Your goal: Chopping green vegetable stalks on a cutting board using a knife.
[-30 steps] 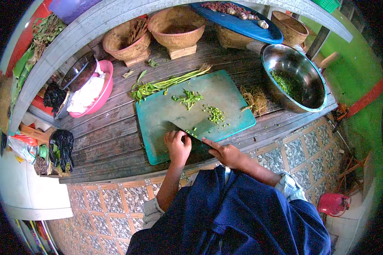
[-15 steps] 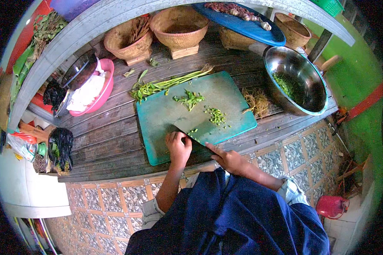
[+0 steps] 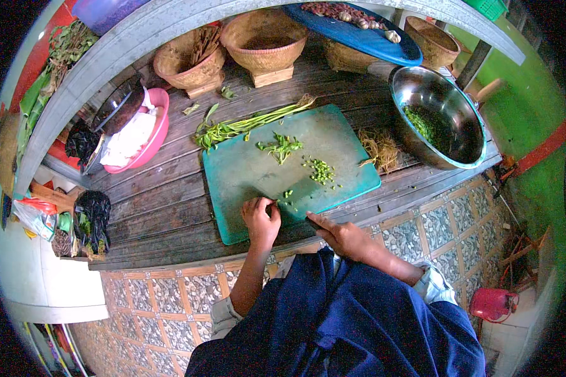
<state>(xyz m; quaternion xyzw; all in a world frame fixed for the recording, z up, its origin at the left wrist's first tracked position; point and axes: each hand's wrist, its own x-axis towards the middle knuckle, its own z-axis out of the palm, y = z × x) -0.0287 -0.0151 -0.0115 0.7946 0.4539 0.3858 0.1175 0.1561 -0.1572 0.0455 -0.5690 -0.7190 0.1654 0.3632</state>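
Note:
My right hand [image 3: 344, 239] grips a knife [image 3: 312, 222], its index finger stretched along the top of the handle. The blade points toward my left hand [image 3: 261, 221] and is hard to make out against the board. My left hand rests, fingers curled, on the near part of a green cutting board [image 3: 233, 169]; whatever is under its fingers is hidden. Small chopped green pieces [image 3: 321, 171] lie in a pile on the board, with a few bits nearer the knife. Beyond them are leafy green tops [image 3: 282, 147]. Long green stems [image 3: 258, 120] lie along the board's far edge.
A steel bowl [image 3: 465, 119] with chopped greens stands at right, beside trimmed roots [image 3: 378, 151]. Woven baskets [image 3: 264, 41] and a blue tray [image 3: 383, 47] with garlic line the back. At left is a pink basin [image 3: 160, 135]. A metal beam [image 3: 188, 16] crosses above the table.
The knife blade, bright and plain beside my left fingers earlier, now shows only faintly. Both hands stay nearly in place, and the piles on the board look the same.

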